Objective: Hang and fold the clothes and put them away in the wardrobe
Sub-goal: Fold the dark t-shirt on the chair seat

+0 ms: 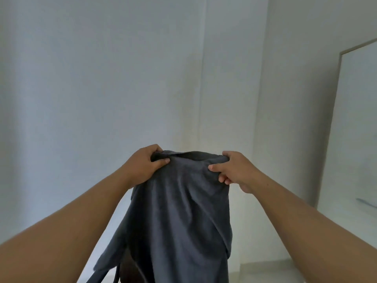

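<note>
Head view: one dark grey garment (173, 217), held up in mid-air at centre frame, hanging down past the bottom edge, folds running lengthwise. Two hands on its top edge, well apart: left hand (142, 166) bunching the left corner, thumb over the front, fingers curled behind; right hand (234, 170) pinching the right corner, fingers curled into the cloth. Two bare forearms reaching in from the lower corners. Behind, one pale wall (102, 78); at right, one light-framed panel (357, 129) leaning or standing upright.

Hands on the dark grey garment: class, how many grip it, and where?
2. The left hand grips the dark grey garment at its top left edge; the right hand pinches its top right edge.
</note>
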